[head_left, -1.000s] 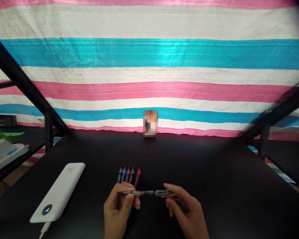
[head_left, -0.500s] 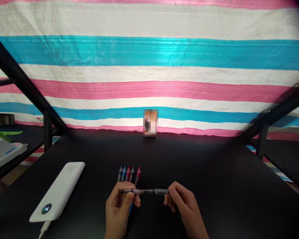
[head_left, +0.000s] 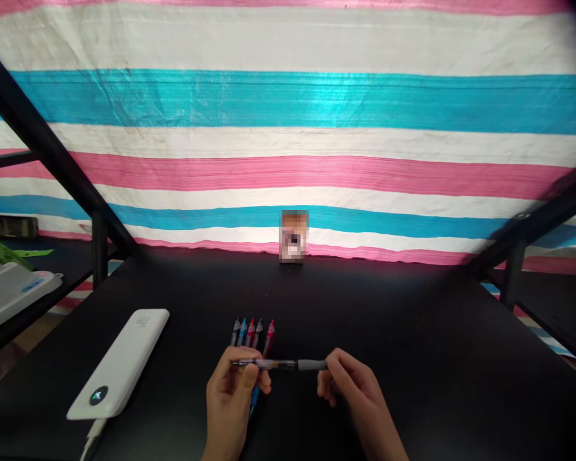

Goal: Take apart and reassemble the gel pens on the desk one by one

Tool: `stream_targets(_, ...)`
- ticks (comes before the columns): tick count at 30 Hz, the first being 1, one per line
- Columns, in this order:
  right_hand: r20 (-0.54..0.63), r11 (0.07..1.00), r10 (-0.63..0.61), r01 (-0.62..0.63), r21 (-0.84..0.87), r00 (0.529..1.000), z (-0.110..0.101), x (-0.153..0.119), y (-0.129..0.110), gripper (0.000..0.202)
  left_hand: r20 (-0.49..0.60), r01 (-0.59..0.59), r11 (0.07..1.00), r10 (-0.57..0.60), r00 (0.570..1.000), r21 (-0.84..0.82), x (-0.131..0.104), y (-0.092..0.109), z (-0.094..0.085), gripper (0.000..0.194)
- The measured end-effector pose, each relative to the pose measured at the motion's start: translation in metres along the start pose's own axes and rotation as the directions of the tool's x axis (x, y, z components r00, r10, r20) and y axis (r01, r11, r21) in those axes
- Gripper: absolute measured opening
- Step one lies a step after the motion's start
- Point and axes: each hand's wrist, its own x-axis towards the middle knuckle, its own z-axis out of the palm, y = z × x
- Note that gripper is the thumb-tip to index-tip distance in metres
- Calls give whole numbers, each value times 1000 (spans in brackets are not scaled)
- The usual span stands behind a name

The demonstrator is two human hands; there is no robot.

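Note:
Between my two hands a pen [head_left: 281, 365] with a clear barrel and a grey grip is held level above the black table [head_left: 365, 301]. My left hand [head_left: 235, 384] pinches its clear end between thumb and fingers. At the other end, my right hand [head_left: 348, 378] grips the tip of the grey part with thumb and forefinger. Just beyond my left hand several pens lie side by side, among them a blue pen [head_left: 242, 330] and a red pen [head_left: 269, 336]. My left hand hides parts of them.
A white power bank [head_left: 125, 362] with a plugged-in cable [head_left: 93, 435] lies at the left. A small upright object [head_left: 294, 237], blurred out, stands at the table's back edge before a striped sheet [head_left: 317, 141]. Black frame bars [head_left: 62, 153] rise at both sides.
The view has shifted slightly, so the table things appear a little farther right. The pen has rolled a little, its grey part now showing a plainer side. Both hands keep their hold.

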Motion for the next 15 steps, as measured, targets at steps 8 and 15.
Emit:
stream_targets(8,-2,997,25,-25,73,1000,1,0,2,44,11,-25,999,25,1000,22,1,-4,-4,20)
stream_targets(15,-24,994,23,-20,106,999,1,-1,1,40,-5,22,1000,-21,1000,18,0,-2,-2,22)
